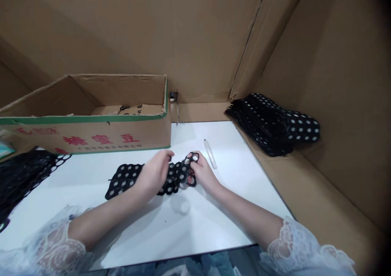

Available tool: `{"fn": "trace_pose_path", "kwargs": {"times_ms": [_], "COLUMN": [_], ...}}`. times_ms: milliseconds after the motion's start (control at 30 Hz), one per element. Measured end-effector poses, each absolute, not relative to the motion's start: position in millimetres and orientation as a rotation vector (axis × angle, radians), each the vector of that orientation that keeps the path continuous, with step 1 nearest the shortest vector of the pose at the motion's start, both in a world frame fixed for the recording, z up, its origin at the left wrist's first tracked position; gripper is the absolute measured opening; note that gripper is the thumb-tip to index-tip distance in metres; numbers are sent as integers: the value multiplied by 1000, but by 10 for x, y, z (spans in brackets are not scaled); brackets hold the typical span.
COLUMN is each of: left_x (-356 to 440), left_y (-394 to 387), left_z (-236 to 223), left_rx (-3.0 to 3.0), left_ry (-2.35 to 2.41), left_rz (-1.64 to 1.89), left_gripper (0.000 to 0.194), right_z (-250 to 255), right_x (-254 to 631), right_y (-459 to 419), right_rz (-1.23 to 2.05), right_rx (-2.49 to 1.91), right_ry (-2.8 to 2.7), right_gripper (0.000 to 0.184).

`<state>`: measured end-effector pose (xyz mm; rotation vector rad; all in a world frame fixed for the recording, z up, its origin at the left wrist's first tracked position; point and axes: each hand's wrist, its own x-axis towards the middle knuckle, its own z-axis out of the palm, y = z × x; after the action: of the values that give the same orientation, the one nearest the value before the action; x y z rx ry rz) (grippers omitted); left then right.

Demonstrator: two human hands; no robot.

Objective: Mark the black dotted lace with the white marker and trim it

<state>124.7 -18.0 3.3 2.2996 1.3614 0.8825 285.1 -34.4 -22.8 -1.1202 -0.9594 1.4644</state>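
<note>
A black sheet with rows of pale round dots (pixel 126 177) lies on the white table, its right end lifted and bunched. My right hand (pixel 201 171) grips that raised end, where open round holes show between the fingers. Above the middle of the sheet is my left hand (pixel 154 170), its fingers curled together in a pinch. A small dark bit shows at those fingertips, too small to name. The left hand and wrist hide part of the sheet. Just beyond my right hand lies a clear, pen-like tool (pixel 210 154) with a dark tip.
At the back left stands an open cardboard box (pixel 152 132) with small black scraps inside. A heap of black holed sheets (pixel 27 176) lies at the left. On the right, a stack of dotted black sheets (pixel 275 123) rests against the cardboard wall (pixel 342 76).
</note>
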Motion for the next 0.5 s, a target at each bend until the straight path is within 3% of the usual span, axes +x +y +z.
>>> {"fn": "trace_pose_path", "kwargs": {"times_ms": [167,400,500], "left_x": [1381,1306,1272], "left_y": [-532,-504,-434], "left_z": [-107,-161,-175], "left_rx": [2340,2374,2410], "left_ry": [1157,1238,1236], "left_rz": [684,754,729], "left_gripper": [22,23,24], "right_z": [-278,-157,-100], "right_x": [2787,2766,2757], "right_y": [-411,-484,-496], "right_rz": [1380,1618,1630], "right_rx": [-1144,-980,-996], "right_ry": [-993,-837,-878], "right_gripper": [18,19,36]}}
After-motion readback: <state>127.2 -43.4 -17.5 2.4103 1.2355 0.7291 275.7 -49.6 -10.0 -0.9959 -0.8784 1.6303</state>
